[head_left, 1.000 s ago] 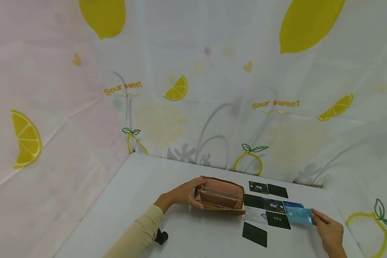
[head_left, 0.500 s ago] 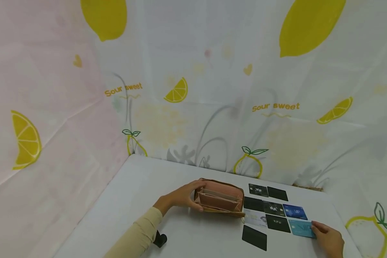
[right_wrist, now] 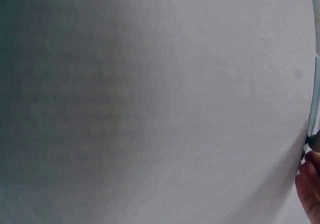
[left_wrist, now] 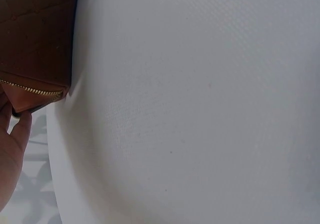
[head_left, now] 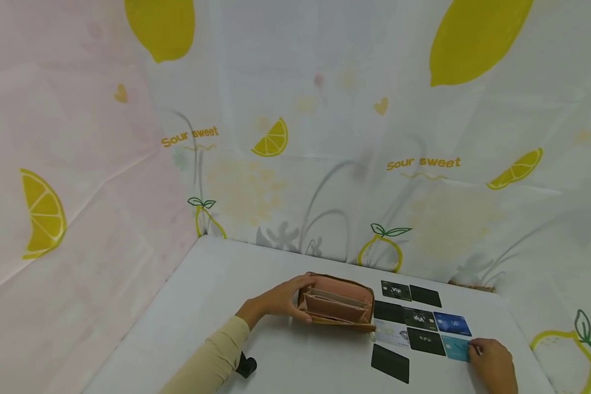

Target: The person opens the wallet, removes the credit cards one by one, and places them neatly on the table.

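My left hand (head_left: 288, 298) grips the left end of a brown zip-around wallet (head_left: 337, 312). The wallet lies unzipped and spread apart, its pink lining and inner compartments facing me; no cards show inside. In the left wrist view, fingers hold the corner of the wallet (left_wrist: 35, 39) beside its brass zipper. My right hand (head_left: 494, 361) has its curled thumb and fingers at the right end of a teal VIP card (head_left: 455, 348), covering that end. The right wrist view shows the fingertips against the thin edge of the card (right_wrist: 313, 102).
Right of the wallet lie several cards: a black Vip card (head_left: 395, 290), a blue card (head_left: 453, 323), a silvery card (head_left: 391, 333), and a plain black card (head_left: 390, 363) nearer me. A small black object (head_left: 247, 365) sits by my left sleeve. Lemon-print sheets hang behind the white table (head_left: 177, 328).
My right hand has brought the teal card down and toward me, uncovering the blue card, into the row beside a black card. Its fingers then slid left over it. The left hand stays put.
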A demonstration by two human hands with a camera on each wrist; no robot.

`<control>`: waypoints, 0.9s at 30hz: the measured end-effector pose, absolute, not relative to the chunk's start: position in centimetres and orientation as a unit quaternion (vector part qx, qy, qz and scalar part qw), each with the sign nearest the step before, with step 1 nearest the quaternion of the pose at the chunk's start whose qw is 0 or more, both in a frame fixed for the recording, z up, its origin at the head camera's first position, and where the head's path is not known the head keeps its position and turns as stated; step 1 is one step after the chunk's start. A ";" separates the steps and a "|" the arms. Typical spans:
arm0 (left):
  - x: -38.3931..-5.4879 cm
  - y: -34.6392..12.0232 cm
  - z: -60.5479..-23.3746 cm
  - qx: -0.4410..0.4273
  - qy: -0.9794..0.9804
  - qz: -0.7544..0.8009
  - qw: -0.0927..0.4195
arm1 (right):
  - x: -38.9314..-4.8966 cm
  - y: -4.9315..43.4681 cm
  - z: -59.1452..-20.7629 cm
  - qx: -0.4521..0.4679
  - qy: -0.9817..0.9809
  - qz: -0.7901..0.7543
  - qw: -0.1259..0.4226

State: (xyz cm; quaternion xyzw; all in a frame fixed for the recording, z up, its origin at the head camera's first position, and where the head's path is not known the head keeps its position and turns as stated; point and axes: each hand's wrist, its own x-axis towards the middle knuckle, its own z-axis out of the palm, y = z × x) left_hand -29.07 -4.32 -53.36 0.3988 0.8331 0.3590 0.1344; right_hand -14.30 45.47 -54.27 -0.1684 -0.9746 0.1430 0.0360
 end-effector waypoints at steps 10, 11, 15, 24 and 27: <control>-29.2 -4.3 -53.3 0.398 0.833 0.360 0.139 | -15.1 41.9 -52.6 -0.091 -0.955 0.136 0.248; -29.2 -4.4 -53.3 0.397 0.833 0.359 0.139 | -15.3 41.0 -52.1 -0.061 -0.945 0.140 0.288; -29.1 -4.6 -53.3 0.396 0.835 0.358 0.135 | -16.7 36.9 -49.8 0.064 -0.903 0.167 0.390; -28.8 -4.6 -53.3 0.404 0.834 0.352 0.131 | -18.1 28.9 -47.8 0.168 -0.884 0.242 0.363; -28.7 -4.6 -53.2 0.410 0.833 0.347 0.131 | -18.0 26.9 -48.0 0.192 -0.889 0.266 0.319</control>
